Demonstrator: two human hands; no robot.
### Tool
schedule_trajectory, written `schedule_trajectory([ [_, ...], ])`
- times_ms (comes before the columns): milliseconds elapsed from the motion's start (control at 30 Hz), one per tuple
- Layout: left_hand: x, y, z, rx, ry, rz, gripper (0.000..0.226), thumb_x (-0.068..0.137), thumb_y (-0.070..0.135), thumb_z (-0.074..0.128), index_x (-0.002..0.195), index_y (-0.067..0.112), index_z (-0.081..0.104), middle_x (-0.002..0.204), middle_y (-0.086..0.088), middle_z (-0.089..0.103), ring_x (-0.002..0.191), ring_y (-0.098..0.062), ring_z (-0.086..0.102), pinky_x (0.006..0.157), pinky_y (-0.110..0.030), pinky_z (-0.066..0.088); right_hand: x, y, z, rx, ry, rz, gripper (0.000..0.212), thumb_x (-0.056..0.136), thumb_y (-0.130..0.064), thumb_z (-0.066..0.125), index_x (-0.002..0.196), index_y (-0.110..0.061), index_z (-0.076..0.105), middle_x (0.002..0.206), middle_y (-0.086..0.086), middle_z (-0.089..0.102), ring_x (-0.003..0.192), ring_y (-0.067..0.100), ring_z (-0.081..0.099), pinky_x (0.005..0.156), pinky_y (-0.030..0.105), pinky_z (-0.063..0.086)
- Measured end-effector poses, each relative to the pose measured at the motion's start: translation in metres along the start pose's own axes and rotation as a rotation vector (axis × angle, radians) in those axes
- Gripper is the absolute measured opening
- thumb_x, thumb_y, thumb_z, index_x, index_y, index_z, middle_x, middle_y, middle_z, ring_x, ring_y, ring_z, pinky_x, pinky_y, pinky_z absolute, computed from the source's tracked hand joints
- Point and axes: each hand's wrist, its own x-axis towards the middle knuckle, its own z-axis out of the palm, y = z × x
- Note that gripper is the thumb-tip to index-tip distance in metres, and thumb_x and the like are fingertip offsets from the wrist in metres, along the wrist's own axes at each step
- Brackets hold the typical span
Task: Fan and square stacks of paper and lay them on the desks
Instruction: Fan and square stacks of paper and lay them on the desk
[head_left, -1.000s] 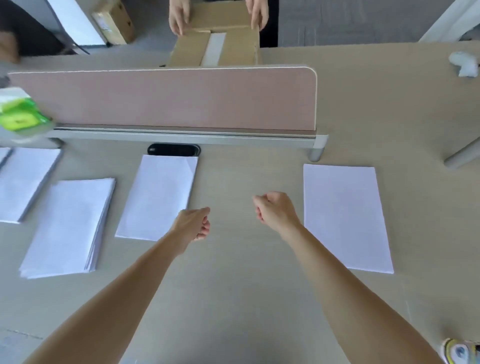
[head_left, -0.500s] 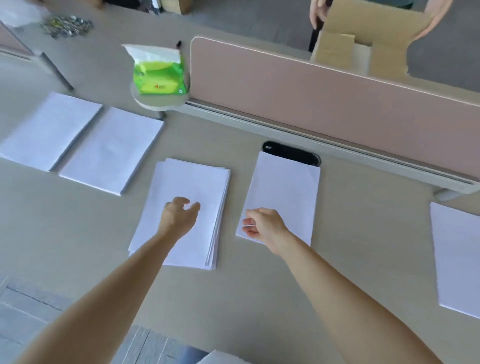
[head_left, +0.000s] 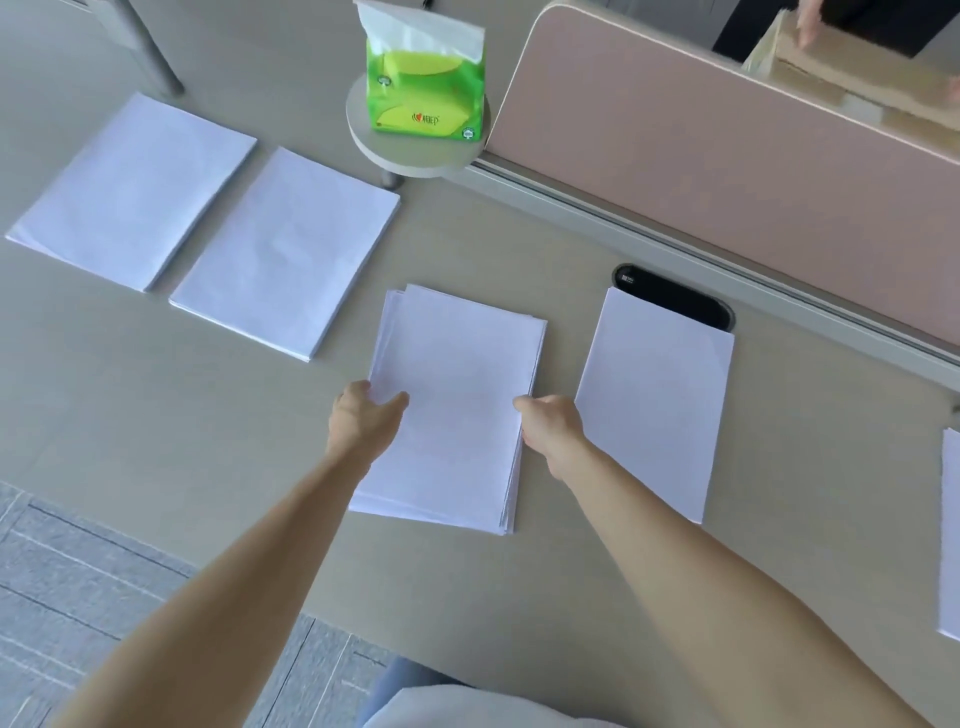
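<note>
A: What was on the desk (head_left: 156, 426)?

B: A pink divider (head_left: 727, 171) stood along its far edge, on the right. Paper lay in a row in front of it. An outer pile (head_left: 135, 187) and an inner pile (head_left: 291, 249) sat toward the far left corner, both neat. The loose stack (head_left: 457, 374) was in the middle, nearer the front edge. A tidy pile (head_left: 660, 405) lay just right of it, its far end over a black cable slot (head_left: 680, 301). A green tissue pack (head_left: 423, 88) sat on a small round shelf (head_left: 415, 153) at the divider's end.

A: And the hands?

B: Both were on the loose stack, which lay flat on the desk with its sheets stepped out along the right and near edges. The left hand (head_left: 363, 421) pinched its left edge, thumb on top. The right hand (head_left: 550, 423) gripped its right edge the same way.

A: So which step was that?

B: Taking hold, I'd judge, with the squaring not yet done. The next move probably called for standing the stack on end, fanning it and tapping its edges on the desk until flush. It would then go back in the row, clear of its neighbours.
</note>
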Motion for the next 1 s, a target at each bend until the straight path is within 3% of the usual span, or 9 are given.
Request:
schedule_trajectory([
  [200,0.0,0.006,-0.007,-0.083,-0.031,-0.065,0.064,0.089,0.035,0.06,0.145,0.008,0.041,0.131,-0.005,0.051,0.114,-0.028,0.051,0.082,-0.031,0.04,0.003,-0.008,0.009,-0.077,-0.008,-0.043,0.031,0.085,-0.022,0.051,0.065,-0.017,0.028,0.062,0.0,0.027,0.063,0.022,0.027,0.057,0.031,0.022],
  [267,-0.002,0.009,-0.006,-0.082,-0.046,-0.089,0.034,0.09,0.032,0.059,0.114,0.007,0.056,0.111,-0.002,0.046,0.094,-0.026,0.047,0.076,-0.03,0.037,0.002,-0.007,0.01,-0.102,-0.031,-0.004,0.021,0.087,-0.024,0.052,0.076,-0.013,0.038,0.068,0.001,0.03,0.067,0.022,0.03,0.063,0.031,0.027],
  [333,-0.005,0.012,-0.005,-0.082,-0.055,-0.103,0.023,0.09,0.031,0.058,0.083,0.011,0.049,0.096,-0.005,0.043,0.078,-0.024,0.043,0.067,-0.029,0.036,0.003,-0.003,0.009,-0.107,-0.067,0.031,0.02,0.09,-0.026,0.053,0.09,-0.006,0.049,0.076,0.003,0.039,0.073,0.023,0.037,0.071,0.032,0.033],
  [433,-0.011,0.018,-0.007,-0.021,-0.054,-0.075,0.026,0.087,0.031,0.057,0.08,0.008,0.048,0.081,-0.005,0.041,0.063,-0.022,0.038,0.053,-0.024,0.03,0.007,0.004,0.007,-0.086,-0.042,0.042,0.038,0.092,-0.025,0.053,0.111,0.007,0.058,0.092,0.007,0.055,0.085,0.025,0.053,0.086,0.035,0.047],
  [533,-0.017,0.022,-0.006,0.075,-0.072,-0.047,0.027,0.087,0.029,0.053,0.072,0.01,0.043,0.076,-0.005,0.041,0.059,-0.024,0.039,0.048,-0.022,0.03,0.006,0.005,0.005,-0.09,-0.036,0.009,0.024,0.09,-0.021,0.05,0.071,-0.011,0.04,0.072,0.003,0.033,0.064,0.019,0.031,0.059,0.03,0.032],
  [600,-0.021,0.026,-0.004,0.128,-0.067,-0.019,0.028,0.085,0.029,0.052,0.069,0.009,0.041,0.079,-0.011,0.049,0.061,-0.029,0.047,0.048,-0.022,0.033,0.006,0.004,0.004,-0.062,-0.045,-0.005,0.031,0.087,-0.02,0.049,0.068,-0.018,0.025,0.066,0.0,0.024,0.058,0.019,0.021,0.055,0.031,0.019],
  [700,-0.025,0.028,0.0,0.157,-0.069,-0.007,0.024,0.081,0.033,0.052,0.074,0.011,0.046,0.11,-0.02,0.06,0.092,-0.038,0.063,0.065,-0.034,0.052,0.006,0.005,0.003,-0.03,-0.037,-0.006,0.031,0.084,-0.021,0.049,0.068,-0.019,0.023,0.065,-0.001,0.023,0.058,0.019,0.02,0.055,0.031,0.017],
  [867,-0.022,0.022,0.001,0.135,-0.08,-0.052,0.03,0.084,0.034,0.053,0.095,0.006,0.052,0.117,-0.015,0.056,0.074,-0.025,0.052,0.053,-0.027,0.037,0.004,0.005,-0.001,-0.008,-0.031,-0.034,0.035,0.088,-0.023,0.053,0.066,-0.017,0.026,0.064,0.0,0.026,0.058,0.019,0.023,0.056,0.031,0.022],
  [1000,-0.018,0.011,0.001,0.108,-0.07,-0.064,0.046,0.088,0.033,0.053,0.123,0.004,0.049,0.121,-0.012,0.054,0.09,-0.028,0.051,0.06,-0.03,0.038,0.002,0.003,0.008,0.101,-0.062,-0.05,0.025,0.076,-0.029,0.057,0.068,-0.018,0.036,0.071,0.006,0.037,0.067,0.021,0.034,0.065,0.033,0.031],
])
